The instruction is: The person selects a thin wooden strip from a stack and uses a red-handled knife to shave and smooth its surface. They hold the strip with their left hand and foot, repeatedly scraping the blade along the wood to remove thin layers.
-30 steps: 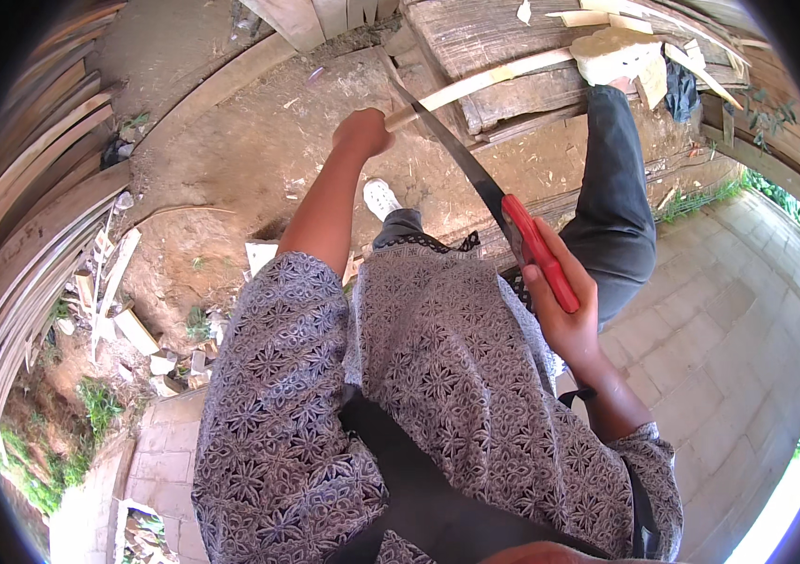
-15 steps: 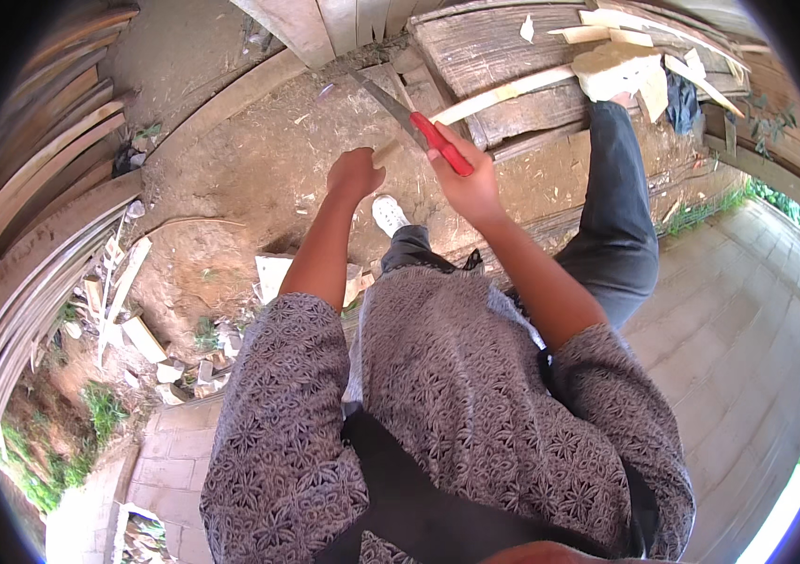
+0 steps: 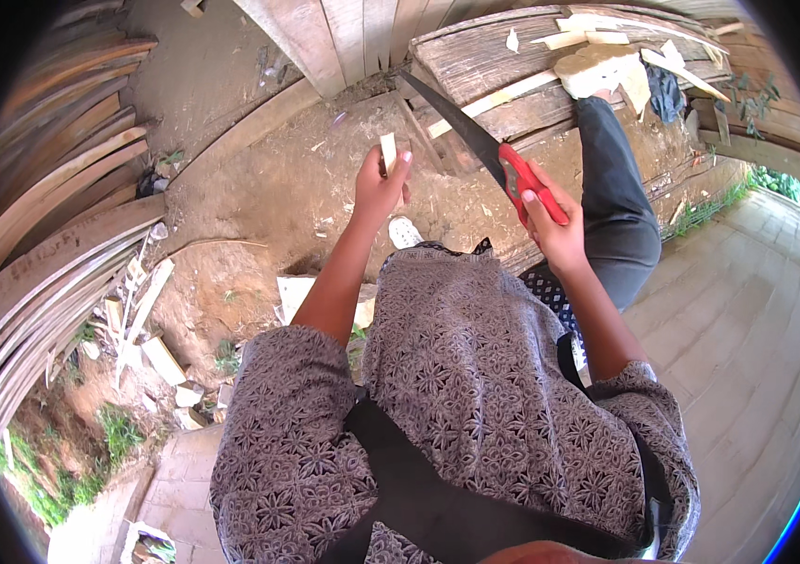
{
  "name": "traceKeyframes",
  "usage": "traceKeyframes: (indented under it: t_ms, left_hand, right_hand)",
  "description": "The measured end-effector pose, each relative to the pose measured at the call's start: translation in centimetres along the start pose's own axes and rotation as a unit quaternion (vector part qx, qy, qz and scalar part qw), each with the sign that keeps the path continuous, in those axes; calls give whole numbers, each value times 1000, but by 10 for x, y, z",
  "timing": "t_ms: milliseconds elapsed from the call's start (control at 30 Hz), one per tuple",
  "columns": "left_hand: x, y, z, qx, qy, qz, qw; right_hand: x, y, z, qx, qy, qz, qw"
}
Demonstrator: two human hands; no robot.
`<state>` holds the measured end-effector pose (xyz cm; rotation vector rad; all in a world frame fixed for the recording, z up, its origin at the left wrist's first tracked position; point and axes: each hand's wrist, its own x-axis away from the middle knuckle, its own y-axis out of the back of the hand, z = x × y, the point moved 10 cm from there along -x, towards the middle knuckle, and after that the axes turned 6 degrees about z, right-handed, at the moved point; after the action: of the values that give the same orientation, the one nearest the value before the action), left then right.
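Observation:
My right hand [image 3: 556, 226] is closed round the red handle of a hand saw [image 3: 464, 124]. The saw's dark blade slants up and to the left, its tip near the corner of a rough plank bench. In my left hand [image 3: 382, 188] is a short piece of wood [image 3: 388, 153], pale and narrow, pinched by the fingers and standing out above them. The blade and the wood piece are apart. On the bench lies a long pale wood strip [image 3: 503, 99], its near end sticking out past the bench's left side.
My right foot is up on the plank bench [image 3: 461, 47], by a pale block [image 3: 593, 70], offcuts and a black plastic bag [image 3: 666, 94]. Stacked boards [image 3: 62, 249] line the left. Wood scraps [image 3: 163, 360] litter the ground. A paved strip [image 3: 738, 291] runs along the right.
The saw has swung away to the right and no longer lies close to my left hand. My left hand has turned upward and moved slightly right, showing the short wood piece.

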<state>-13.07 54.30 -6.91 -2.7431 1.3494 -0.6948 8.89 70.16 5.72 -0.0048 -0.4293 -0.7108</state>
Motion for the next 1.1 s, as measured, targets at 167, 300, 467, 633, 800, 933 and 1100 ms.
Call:
traceKeyframes:
  t_ms: [167, 300, 467, 633, 800, 933, 1100]
  left_hand:
    - [-61, -20, 44, -54, 55, 20, 997]
    - [-113, -39, 69, -110, 108, 11, 988]
    - [-156, -30, 104, -36, 116, -112, 986]
    - [-162, -56, 99, -42, 112, -76, 990]
    - [-174, -6, 98, -81, 62, -193, 976]
    - [-176, 7, 104, -43, 84, -183, 978]
    - [-172, 9, 94, -112, 106, -160, 975]
  right_hand:
    - [76, 54, 54, 4, 34, -89, 995]
    - [166, 116, 80, 27, 55, -202, 978]
    - [288, 174, 92, 25, 148, -394, 907]
    - [343, 194, 94, 10, 202, -457, 866]
    - [321, 209, 106, 14, 213, -464, 860]
    - [305, 209, 106, 12, 230, -447, 864]
    - [296, 220, 91, 30, 178, -451, 874]
